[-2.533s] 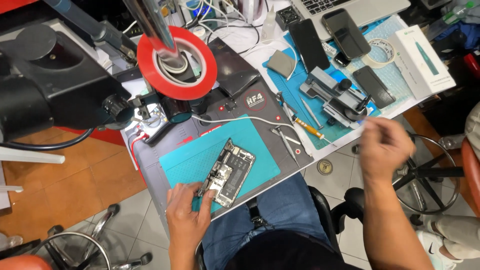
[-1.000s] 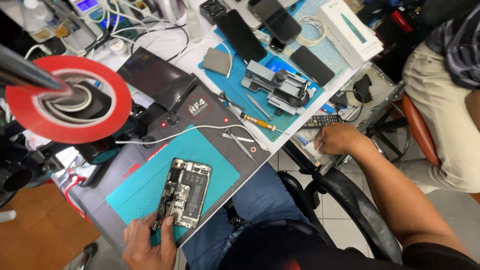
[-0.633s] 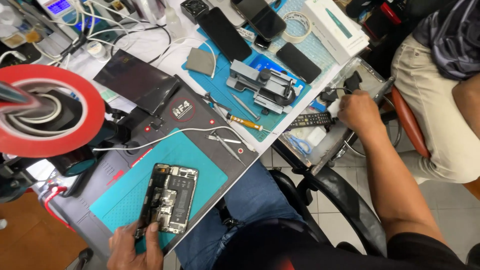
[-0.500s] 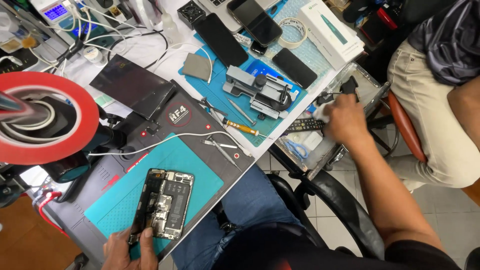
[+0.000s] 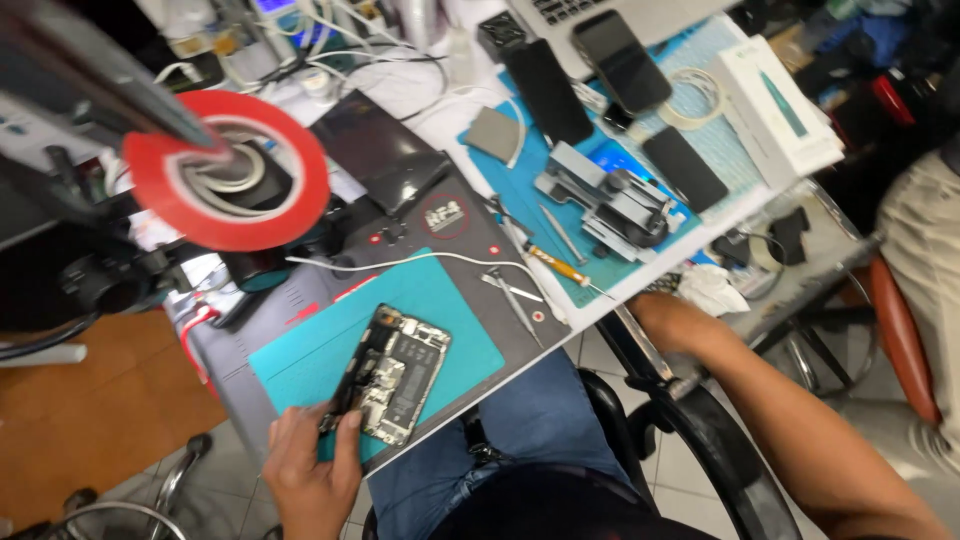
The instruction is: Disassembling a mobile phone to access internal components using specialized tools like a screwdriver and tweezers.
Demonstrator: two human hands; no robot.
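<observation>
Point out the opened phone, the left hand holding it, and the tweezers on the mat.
opened phone (image 5: 395, 375), head view, on its exposed inner board.
left hand (image 5: 310, 470), head view, on its back.
tweezers (image 5: 512, 293), head view, mid-shaft.

Right hand (image 5: 665, 318) back under table edge

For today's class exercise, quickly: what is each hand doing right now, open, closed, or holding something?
Left hand: closed on the lower edge of the opened phone.
Right hand: mostly hidden under the bench edge; cannot be told.

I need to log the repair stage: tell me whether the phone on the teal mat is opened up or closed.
Opened up. The phone lies flat on the teal mat with its internals exposed; the left hand grips its lower edge.
</observation>
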